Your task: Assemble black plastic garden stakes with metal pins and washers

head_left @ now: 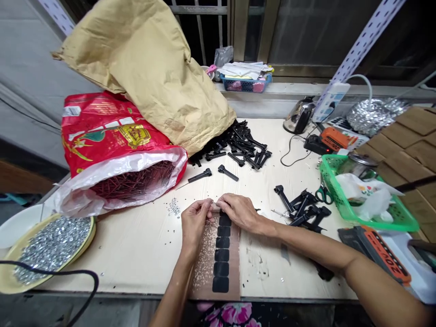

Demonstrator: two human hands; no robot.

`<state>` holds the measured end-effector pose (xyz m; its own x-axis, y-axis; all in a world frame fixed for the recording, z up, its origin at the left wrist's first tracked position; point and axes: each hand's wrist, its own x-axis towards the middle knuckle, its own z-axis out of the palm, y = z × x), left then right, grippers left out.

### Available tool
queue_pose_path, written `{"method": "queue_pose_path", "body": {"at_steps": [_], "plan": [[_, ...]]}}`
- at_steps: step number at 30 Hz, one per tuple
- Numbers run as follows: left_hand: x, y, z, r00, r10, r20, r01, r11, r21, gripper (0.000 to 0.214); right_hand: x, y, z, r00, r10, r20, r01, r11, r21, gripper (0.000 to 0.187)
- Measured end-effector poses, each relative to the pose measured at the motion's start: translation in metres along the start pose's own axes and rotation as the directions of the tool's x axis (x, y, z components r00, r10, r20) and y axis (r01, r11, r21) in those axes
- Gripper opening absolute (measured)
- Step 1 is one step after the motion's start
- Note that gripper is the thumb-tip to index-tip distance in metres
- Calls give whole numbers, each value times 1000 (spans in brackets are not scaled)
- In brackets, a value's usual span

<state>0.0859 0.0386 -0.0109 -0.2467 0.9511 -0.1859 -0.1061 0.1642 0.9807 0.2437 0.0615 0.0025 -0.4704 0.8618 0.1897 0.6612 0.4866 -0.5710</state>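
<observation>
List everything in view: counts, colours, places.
Paper bag: one, tan, back left
Red bag: one, red, left
Rods: many, dark red, in red bag
White bowl: one, white, left edge
Yellow bowl: one, yellow, front left
Metal bits: many, silver, in yellow bowl
Black parts: many, black, back and right
Blue basket: one, blue, sill
Kettle: one, silver-black, back right
Packs: two, orange-black, right
Green basket: one, green, right
Scissors: one, dark green, right
Boxes: several, brown, far right
Board: one, brown, front centre
Pads: several, black, on board
Left hand: one, bare, centre
Right hand: one, bare, centre
</observation>
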Motion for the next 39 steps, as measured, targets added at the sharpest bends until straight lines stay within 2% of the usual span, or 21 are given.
{"method": "queue_pose_path", "body": {"at_steps": [3,8,12,16,19,21,24,27,34,39], "plan": [[-2,4,-1,998,-65,-3,64,997,-40,30,2,1,-2,999,-38,22,38,999,1,24],[-11,12,2,982,-190,12,188,956,-224,37,0,-1,4,965,-234,-122,191,938,-289,25],[-19,18,7,975,-220,14,217,946,-239,40,-7,0,4,914,-353,-200,240,868,-434,22],[-27,22,13,973,-223,64,231,949,-216,42,-21,-1,-3,881,-388,-271,218,841,-494,20],[-35,24,17,986,-145,88,158,971,-177,42,-33,-5,-9,879,-369,-304,185,849,-496,20],[-40,25,17,989,-115,91,128,979,-156,42,-41,-10,-11,901,-323,-291,164,873,-459,19],[-46,26,13,985,-119,122,135,982,-132,42,-50,-20,-12,952,-183,-248,92,937,-336,22],[-49,24,5,985,-59,165,78,991,-113,39,-56,-31,-14,976,-54,-213,2,972,-236,26],[-45,12,-9,965,29,260,-27,1000,-13,35,-59,-44,-10,974,-87,-209,-10,906,-424,25],[-36,4,-20,954,33,299,-42,999,24,32,-55,-44,-4,987,-54,-152,-6,931,-364,28]]}}
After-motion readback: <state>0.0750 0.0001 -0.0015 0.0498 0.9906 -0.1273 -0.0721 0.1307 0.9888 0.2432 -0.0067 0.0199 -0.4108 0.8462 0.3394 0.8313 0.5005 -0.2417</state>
